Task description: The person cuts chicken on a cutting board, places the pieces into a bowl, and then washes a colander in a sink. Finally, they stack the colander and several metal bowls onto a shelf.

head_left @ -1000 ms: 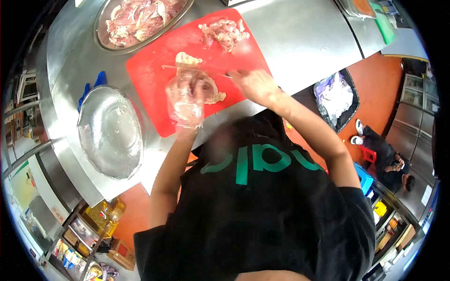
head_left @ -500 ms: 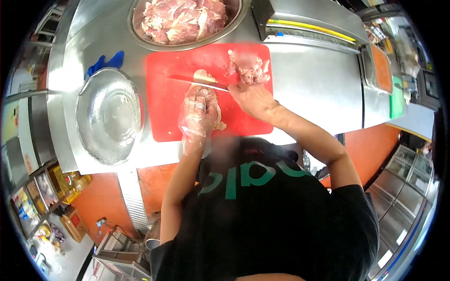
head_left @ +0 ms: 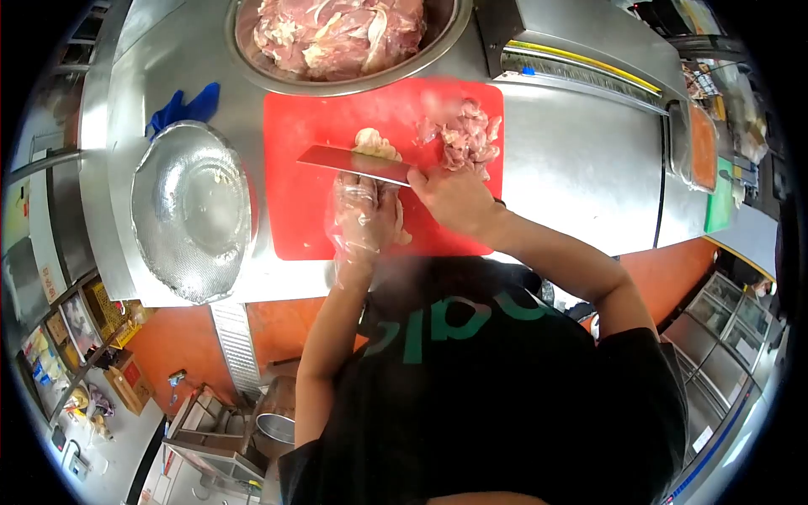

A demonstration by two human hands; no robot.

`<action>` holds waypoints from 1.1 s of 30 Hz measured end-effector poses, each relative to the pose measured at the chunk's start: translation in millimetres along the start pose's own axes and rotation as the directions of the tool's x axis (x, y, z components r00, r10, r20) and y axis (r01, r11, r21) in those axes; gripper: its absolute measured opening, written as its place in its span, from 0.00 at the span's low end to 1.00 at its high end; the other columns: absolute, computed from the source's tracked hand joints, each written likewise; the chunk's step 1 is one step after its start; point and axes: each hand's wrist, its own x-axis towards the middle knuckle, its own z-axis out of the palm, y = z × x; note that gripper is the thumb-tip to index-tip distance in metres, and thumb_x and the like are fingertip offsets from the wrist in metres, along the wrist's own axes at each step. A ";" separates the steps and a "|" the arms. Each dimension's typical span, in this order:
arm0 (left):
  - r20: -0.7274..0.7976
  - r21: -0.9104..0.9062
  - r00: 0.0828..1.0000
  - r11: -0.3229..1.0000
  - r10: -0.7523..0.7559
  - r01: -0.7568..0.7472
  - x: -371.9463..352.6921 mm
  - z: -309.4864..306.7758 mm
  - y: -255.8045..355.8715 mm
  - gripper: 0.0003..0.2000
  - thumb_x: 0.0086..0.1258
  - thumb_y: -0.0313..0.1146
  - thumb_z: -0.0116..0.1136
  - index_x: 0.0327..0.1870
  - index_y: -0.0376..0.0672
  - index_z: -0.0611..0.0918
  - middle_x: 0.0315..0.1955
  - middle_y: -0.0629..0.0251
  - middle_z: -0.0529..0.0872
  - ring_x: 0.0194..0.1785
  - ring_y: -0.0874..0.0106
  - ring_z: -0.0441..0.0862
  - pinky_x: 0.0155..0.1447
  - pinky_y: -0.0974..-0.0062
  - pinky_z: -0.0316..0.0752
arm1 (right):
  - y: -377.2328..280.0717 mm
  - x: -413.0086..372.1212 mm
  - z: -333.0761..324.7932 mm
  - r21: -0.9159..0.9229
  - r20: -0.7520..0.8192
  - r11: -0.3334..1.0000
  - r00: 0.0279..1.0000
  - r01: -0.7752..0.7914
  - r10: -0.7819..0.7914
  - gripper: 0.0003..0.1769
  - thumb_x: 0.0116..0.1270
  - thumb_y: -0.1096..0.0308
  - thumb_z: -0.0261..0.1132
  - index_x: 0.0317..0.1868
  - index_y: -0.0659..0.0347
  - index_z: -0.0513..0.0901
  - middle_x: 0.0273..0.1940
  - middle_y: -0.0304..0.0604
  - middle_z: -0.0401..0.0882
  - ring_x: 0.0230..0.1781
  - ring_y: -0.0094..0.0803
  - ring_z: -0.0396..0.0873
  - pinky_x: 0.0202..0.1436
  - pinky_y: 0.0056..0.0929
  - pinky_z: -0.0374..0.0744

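The scene is brightly lit; white glare is spread over the steel counter (head_left: 581, 168) right of the red cutting board (head_left: 303, 202). Below the board, the black shirt (head_left: 497, 396) is veiled by haze (faint, soft-edged). Far outward, lines are bowed.

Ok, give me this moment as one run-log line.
right hand: grips broad-bladed knife | gloved left hand: on raw chicken piece | cut chicken pile: red cutting board, right side

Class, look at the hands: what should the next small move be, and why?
Probably a short downward slice: the right hand holds the knife across the meat, and the gloved left hand rests on that piece, close by.
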 end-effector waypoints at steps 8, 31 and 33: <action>0.170 -0.082 0.979 0.992 0.112 -0.099 2.6 -0.9 -11.6 0.17 0.55 0.26 0.59 0.49 0.40 0.78 0.43 0.56 0.80 0.49 0.57 0.76 0.50 0.60 0.72 | -29.6 64.4 8.6 0.250 0.063 0.964 0.995 -0.091 0.077 0.10 0.63 0.74 0.48 0.43 0.69 0.70 0.28 0.53 0.80 0.29 0.48 0.82 0.27 0.42 0.80; 0.461 -0.351 0.792 0.902 0.400 -0.251 61.9 36.6 75.3 0.03 0.62 0.25 0.55 0.35 0.40 0.78 0.26 0.66 0.79 0.30 0.70 0.79 0.32 0.72 0.75 | -102.4 -235.4 69.9 0.668 0.111 0.414 0.632 -0.619 0.767 0.05 0.65 0.69 0.56 0.37 0.61 0.70 0.24 0.52 0.76 0.27 0.52 0.77 0.29 0.46 0.73; 0.574 -0.656 0.785 0.704 0.231 0.273 36.8 35.2 148.7 0.02 0.63 0.23 0.55 0.35 0.40 0.77 0.25 0.72 0.77 0.28 0.77 0.76 0.27 0.79 0.73 | -104.1 -238.7 56.5 0.686 0.145 0.390 0.640 -0.615 0.754 0.05 0.64 0.69 0.56 0.37 0.61 0.70 0.26 0.50 0.77 0.28 0.51 0.77 0.30 0.45 0.74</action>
